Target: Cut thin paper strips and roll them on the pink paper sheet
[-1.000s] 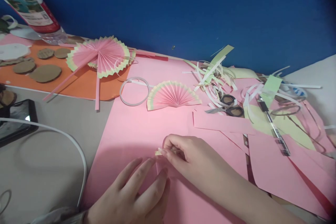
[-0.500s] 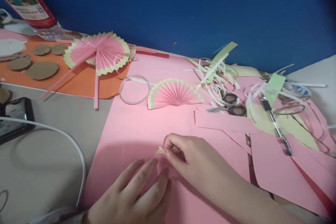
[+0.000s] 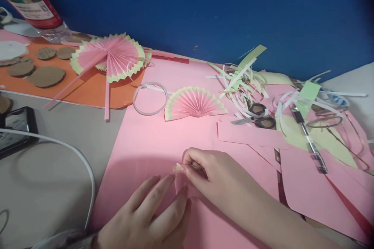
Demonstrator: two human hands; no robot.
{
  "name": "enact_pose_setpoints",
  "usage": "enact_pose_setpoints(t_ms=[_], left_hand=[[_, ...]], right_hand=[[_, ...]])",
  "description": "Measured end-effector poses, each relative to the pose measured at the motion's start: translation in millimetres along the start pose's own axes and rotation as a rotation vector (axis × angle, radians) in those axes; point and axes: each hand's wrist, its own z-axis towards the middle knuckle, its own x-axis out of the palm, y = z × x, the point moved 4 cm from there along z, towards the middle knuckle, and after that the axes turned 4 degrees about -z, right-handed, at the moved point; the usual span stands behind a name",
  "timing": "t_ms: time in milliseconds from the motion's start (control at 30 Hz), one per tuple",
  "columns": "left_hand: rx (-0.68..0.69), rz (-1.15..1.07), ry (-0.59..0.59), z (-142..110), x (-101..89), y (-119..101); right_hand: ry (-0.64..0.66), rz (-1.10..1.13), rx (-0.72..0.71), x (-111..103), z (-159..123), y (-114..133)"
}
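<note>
My right hand pinches a small folded paper piece between thumb and bent fingers; its pale yellowish end pokes out, and the rest is mostly hidden by my hands. Close beside it, my left hand lies with fingers stretched and slightly apart, the fingertips at the folded pink paper. Both hands rest over a large pink sheet. Beyond them a pleated half-round paper fan, pink with a green and yellow rim, lies on the sheet. To its left is a translucent tape ring.
Scissors lie beside a heap of paper strips. A pen rests at the right. On orange paper are a round pleated fan and cardboard discs. A bottle, phone and white cable are at left.
The view has shifted very slightly. Both hands keep nearly the same place and pose around the folded paper.
</note>
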Motion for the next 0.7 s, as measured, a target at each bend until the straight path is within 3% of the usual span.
enact_pose_setpoints(t_ms=[400,700], left_hand=[[0.006,-0.03,0.051,-0.3,2.8,0.0],[-0.06,-0.06,-0.007,-1.2,0.3,1.5]], right_hand=[[-0.01,-0.026,-0.005,0.8,-0.9,-1.4],[-0.004,0.019,-0.007,0.2,-0.4,-2.0]])
